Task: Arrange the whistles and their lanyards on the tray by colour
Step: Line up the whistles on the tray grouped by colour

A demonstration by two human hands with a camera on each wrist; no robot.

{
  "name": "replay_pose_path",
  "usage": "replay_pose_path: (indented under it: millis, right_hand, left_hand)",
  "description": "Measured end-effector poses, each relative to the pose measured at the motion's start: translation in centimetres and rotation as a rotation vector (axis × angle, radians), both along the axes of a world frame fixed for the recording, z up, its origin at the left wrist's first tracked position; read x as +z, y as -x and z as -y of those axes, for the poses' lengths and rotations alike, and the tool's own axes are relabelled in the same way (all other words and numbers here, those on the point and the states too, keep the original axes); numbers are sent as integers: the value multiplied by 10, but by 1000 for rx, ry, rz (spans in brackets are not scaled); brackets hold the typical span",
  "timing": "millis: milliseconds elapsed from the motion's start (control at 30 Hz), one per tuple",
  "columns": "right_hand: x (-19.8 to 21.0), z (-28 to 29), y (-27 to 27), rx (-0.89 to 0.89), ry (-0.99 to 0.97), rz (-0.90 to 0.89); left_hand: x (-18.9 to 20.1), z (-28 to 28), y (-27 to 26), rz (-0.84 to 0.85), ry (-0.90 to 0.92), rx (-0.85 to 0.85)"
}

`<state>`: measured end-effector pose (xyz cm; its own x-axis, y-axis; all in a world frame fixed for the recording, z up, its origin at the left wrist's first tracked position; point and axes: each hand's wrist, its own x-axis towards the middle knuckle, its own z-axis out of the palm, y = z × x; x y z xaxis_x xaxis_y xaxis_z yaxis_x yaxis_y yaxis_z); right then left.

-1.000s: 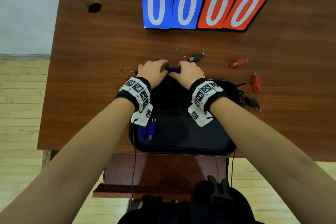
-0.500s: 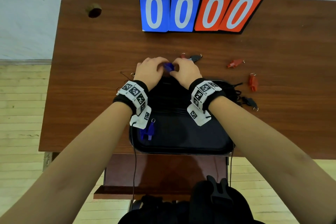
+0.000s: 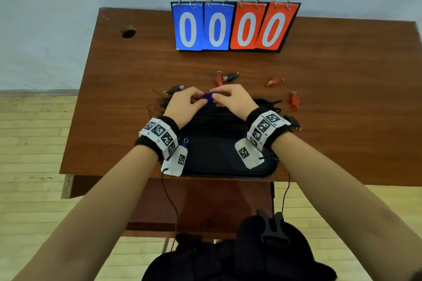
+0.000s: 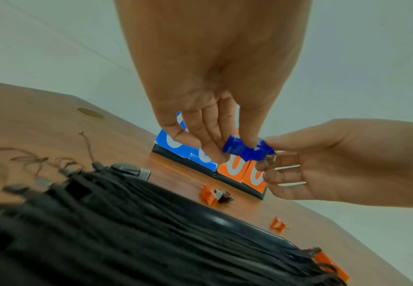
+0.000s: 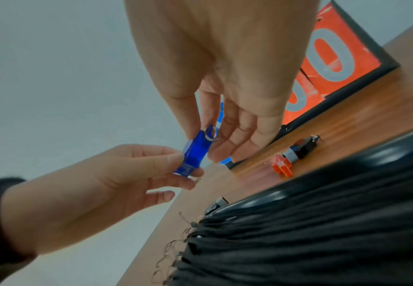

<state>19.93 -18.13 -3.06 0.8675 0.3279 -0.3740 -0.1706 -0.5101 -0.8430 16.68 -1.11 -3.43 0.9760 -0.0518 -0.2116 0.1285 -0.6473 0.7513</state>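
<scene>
Both hands have lifted slightly: left hand and right hand each pinch one blue whistle above the tray's far edge. Black lanyards fill the tray; another blue whistle peeks beside the left wrist. Three red whistles lie on open desk.

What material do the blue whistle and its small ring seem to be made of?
The blue whistle, pinched by the left hand and right hand, looks like glossy translucent plastic: light passes through its edges. Its ring looks like thin bright metal, a silvery split ring.
</scene>
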Motion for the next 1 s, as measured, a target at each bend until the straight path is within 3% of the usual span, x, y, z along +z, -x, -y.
replay_pose_path:
  millis: [100, 267, 500, 733, 1000]
  right_hand:
    - [-1, 6, 24, -13, -43, -67]
    - [-14, 9, 65, -109, -114, -177]
    - [-54, 4, 111, -56, -73, -259]
    - [-68, -10, 123, -252, -56, -300]
    - [-78, -21, 123, -170, -36, -327]
  left_hand:
    - [4, 8, 32, -40, 71, -4]
    - [-8, 22, 86, -92, 14, 6]
    - [-36, 31, 144, -138, -130, 66]
    - [-48, 30, 152, -141, -203, 279]
    - [-71, 29, 143, -136, -336, 164]
